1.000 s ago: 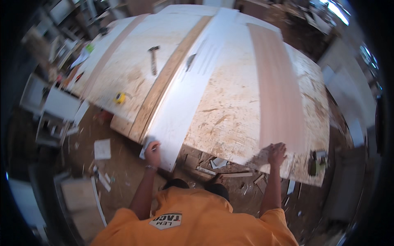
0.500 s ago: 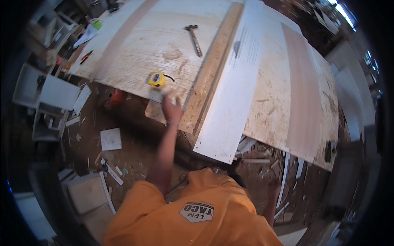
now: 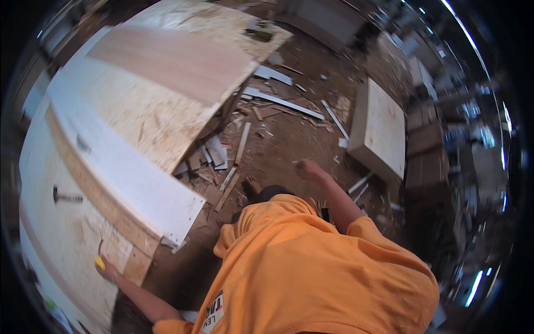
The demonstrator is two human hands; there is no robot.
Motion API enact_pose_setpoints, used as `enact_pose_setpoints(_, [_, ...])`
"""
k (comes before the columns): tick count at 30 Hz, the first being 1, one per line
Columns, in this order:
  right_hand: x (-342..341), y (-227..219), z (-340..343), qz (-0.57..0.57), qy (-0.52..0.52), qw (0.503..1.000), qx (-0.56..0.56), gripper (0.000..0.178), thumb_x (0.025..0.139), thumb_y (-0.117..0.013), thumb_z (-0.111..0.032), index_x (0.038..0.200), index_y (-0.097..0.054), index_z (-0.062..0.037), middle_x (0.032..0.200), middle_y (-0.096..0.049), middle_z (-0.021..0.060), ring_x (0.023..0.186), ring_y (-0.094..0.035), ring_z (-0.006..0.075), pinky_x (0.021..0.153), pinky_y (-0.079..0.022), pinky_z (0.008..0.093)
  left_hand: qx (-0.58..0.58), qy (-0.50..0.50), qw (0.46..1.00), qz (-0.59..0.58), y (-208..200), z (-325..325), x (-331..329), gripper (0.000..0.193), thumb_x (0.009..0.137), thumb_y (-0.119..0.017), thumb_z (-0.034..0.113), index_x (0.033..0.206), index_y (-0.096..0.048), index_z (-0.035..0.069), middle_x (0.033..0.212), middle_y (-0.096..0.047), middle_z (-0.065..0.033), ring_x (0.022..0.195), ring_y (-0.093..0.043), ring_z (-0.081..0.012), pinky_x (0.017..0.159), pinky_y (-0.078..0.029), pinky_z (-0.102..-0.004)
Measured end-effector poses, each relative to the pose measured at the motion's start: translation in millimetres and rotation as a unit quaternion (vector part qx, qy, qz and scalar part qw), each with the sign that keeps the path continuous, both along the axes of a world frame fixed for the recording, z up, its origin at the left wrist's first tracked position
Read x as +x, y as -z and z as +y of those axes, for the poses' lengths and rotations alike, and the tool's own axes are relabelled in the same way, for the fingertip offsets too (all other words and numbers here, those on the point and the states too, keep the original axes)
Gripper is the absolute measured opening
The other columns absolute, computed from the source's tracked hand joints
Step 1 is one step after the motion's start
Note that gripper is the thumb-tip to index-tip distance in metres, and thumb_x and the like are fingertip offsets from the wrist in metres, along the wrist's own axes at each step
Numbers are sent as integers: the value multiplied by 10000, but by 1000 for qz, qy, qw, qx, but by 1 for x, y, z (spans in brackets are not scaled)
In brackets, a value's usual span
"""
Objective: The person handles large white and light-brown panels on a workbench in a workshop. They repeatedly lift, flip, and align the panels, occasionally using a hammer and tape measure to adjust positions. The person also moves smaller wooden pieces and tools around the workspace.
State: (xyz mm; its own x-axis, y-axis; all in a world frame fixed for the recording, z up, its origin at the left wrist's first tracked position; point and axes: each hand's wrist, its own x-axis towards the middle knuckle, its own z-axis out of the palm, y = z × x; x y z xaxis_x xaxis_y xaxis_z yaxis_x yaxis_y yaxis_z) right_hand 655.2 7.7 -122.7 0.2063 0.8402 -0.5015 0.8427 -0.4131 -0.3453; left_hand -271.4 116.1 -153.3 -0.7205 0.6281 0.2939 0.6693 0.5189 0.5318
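At the lower left, my left hand point(image 3: 109, 271) reaches over the worktable's edge, its fingers closed around a small yellow tape measure point(image 3: 99, 263); a dark strap trails from it. My right hand point(image 3: 310, 170) is held out above the dirt floor, away from the table. Its fingers are curled, and blur hides what is in them, if anything. A hammer point(image 3: 68, 197) lies on the plywood beyond the tape measure. Next to it run a long raw-edged wooden strip point(image 3: 92, 175) and a long white board point(image 3: 130, 178), whose end juts past the table edge.
The plywood worktable point(image 3: 161, 119) fills the left, with a reddish-brown strip point(image 3: 183, 67) across it. White and wooden offcuts point(image 3: 283, 103) litter the floor. A box-shaped wooden panel piece point(image 3: 378, 131) stands at right, before stacked brown boxes point(image 3: 427, 142).
My view has swung to the right, so the table now sits at the left. My left hand has gone from beside the tape measure to gripping it; my right arm has come up into view.
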Motion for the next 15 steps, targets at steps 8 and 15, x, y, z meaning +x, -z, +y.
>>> enact_pose_setpoints(8, [-6, -2, 12, 103, -43, 992, 53, 338, 873, -603, -243, 1132, -674, -37, 1032, -706, 198, 949, -676, 345, 835, -522, 409, 15, 64, 996, -56, -15, -15, 31, 666, 867, -713, 436, 1312, -525, -24, 1236, -610, -210, 1117, -586, -358, 979, -463, -398])
enact_pose_setpoints(15, [-17, -26, -13, 200, -60, 978, -8, 385, 911, -598, -302, 1150, -650, -5, 1041, -703, 182, 938, -682, 282, 837, -516, 385, 21, 100, 974, -203, -116, -65, 351, 484, 879, -698, 450, 1010, -662, -14, 865, -644, -115, 754, -586, -226, 709, -481, -383])
